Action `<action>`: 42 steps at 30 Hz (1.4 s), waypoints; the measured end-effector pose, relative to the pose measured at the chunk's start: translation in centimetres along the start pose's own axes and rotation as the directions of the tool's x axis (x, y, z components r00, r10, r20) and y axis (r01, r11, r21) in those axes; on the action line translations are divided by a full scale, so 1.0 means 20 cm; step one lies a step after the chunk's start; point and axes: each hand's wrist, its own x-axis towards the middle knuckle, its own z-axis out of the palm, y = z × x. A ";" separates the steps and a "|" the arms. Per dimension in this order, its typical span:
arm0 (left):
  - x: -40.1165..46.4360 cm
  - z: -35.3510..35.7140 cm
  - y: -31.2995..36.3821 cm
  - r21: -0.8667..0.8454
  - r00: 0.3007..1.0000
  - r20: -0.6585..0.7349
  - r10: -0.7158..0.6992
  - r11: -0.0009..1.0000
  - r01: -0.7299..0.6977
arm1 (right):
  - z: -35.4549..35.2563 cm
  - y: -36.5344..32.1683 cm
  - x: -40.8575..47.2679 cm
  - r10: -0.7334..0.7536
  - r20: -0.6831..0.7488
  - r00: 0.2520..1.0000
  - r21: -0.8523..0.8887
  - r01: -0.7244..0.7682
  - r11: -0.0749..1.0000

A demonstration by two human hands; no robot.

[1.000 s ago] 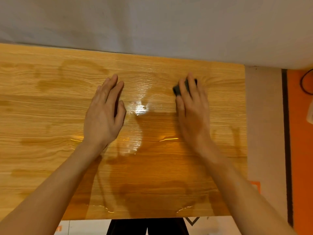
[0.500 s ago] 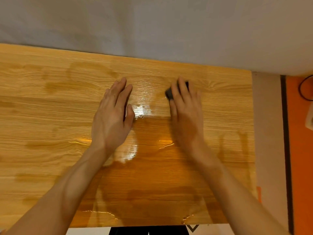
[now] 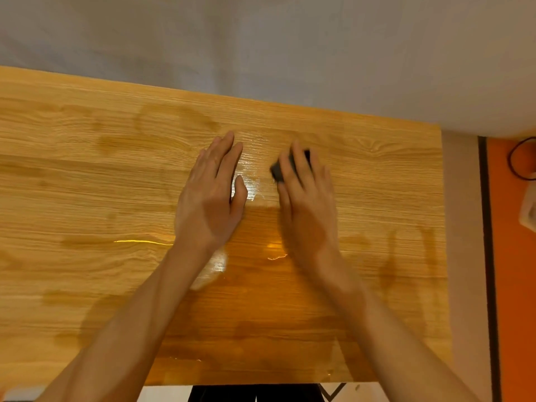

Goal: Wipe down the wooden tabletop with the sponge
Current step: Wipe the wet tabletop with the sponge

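Note:
The wooden tabletop fills most of the view, with damp streaks and a glossy wet patch near its middle. My right hand lies flat over a small dark sponge, straight fingers pressing it onto the wood; only the sponge's left edge and a far corner show. My left hand rests palm down on the table just left of the wet patch, fingers straight and together, holding nothing.
A grey wall runs along the table's far edge. Right of the table lie a pale floor strip, a dark line and an orange surface with a black cable. The near table edge is at the bottom.
My right hand has slid the sponge leftward across the wood, closing the gap to my left hand. The view has shifted left too.

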 end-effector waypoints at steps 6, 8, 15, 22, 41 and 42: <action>0.01 0.00 0.01 -0.001 1.000 0.021 -0.020 1.000 0.020 | -0.01 -0.04 0.40 -0.016 0.068 0.998 0.062 0.012 0.998; 0.01 0.00 0.00 0.000 0.999 0.033 -0.028 1.000 0.028 | 0.03 -0.08 0.59 0.037 0.054 0.998 0.043 -0.039 0.998; 0.02 -0.02 -0.01 -0.080 0.996 0.077 -0.043 0.996 0.049 | 0.03 -0.11 -0.04 -0.023 0.037 0.999 0.003 0.023 1.000; -0.28 -0.14 0.05 -0.135 0.990 0.124 -0.067 0.987 0.084 | -0.12 0.25 -0.04 0.166 0.001 0.986 0.020 -0.166 0.986; -0.41 -0.10 0.09 -0.088 0.990 0.131 -0.046 0.994 0.058 | -0.17 0.31 -0.21 0.415 -0.113 0.903 0.094 -0.406 0.909; -0.41 -0.10 0.09 -0.086 0.990 0.132 -0.048 0.995 0.060 | -0.14 0.23 -0.20 0.422 -0.129 0.897 0.080 -0.415 0.906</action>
